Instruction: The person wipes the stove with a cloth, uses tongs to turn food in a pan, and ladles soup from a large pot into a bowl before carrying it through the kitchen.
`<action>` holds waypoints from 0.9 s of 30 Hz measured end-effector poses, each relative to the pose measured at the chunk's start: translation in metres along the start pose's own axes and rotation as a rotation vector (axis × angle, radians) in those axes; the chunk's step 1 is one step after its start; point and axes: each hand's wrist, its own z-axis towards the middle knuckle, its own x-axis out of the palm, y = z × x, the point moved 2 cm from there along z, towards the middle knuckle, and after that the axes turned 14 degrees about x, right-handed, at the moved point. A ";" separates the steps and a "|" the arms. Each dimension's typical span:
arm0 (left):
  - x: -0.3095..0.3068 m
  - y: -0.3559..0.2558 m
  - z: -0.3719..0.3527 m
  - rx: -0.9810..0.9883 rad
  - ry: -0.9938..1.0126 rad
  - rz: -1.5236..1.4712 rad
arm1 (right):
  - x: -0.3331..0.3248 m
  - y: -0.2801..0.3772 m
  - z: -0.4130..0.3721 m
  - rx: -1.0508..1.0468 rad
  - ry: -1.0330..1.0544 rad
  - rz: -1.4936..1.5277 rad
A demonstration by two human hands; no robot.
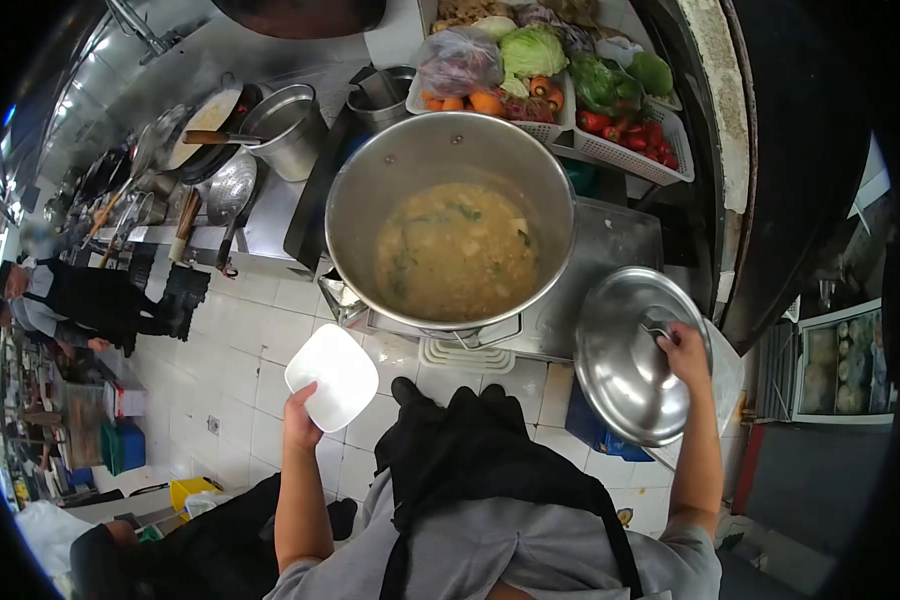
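Observation:
A large steel stockpot (348, 215) stands in front of me, uncovered, with yellowish-brown soup (460, 250) and bits of green leaf inside. To the lower left of the pot, my left hand (303, 408) grips a white square bowl (335, 375) by its near edge, thumb on top. My right hand (684, 352) is closed around the handle of a round steel lid (625, 370). The lid is tilted at the right of the pot, over the edge of the steel counter. Both hands are apart from the pot.
Vegetable baskets (630, 155) stand behind the pot. At the left are a smaller steel pot (288, 130), a wok (205, 130) and a skimmer (232, 190). Co-workers (90, 295) stand far left; another person (200, 540) is close at lower left. A blue bin (595, 425) sits below the lid.

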 end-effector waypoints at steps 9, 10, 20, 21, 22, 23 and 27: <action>-0.010 0.008 -0.027 -0.030 0.002 -0.002 | 0.096 0.005 0.047 -0.007 -0.089 -0.049; -0.015 0.010 -0.030 -0.026 -0.002 0.000 | 0.098 0.013 0.047 0.029 -0.019 -0.074; -0.042 0.012 -0.030 -0.055 -0.005 -0.045 | 0.122 0.021 0.061 -0.111 -0.013 -0.099; -0.046 0.011 -0.023 -0.047 -0.014 -0.064 | 0.119 0.027 0.061 -0.140 -0.009 -0.082; -0.050 0.012 -0.017 -0.048 0.003 -0.062 | 0.114 0.030 0.063 -0.158 -0.010 -0.093; -0.055 0.014 -0.011 -0.055 0.017 -0.062 | 0.110 0.032 0.066 -0.155 0.072 -0.161; -0.078 0.017 0.023 -0.106 0.010 -0.131 | 0.061 0.089 0.069 -0.113 -0.142 -0.196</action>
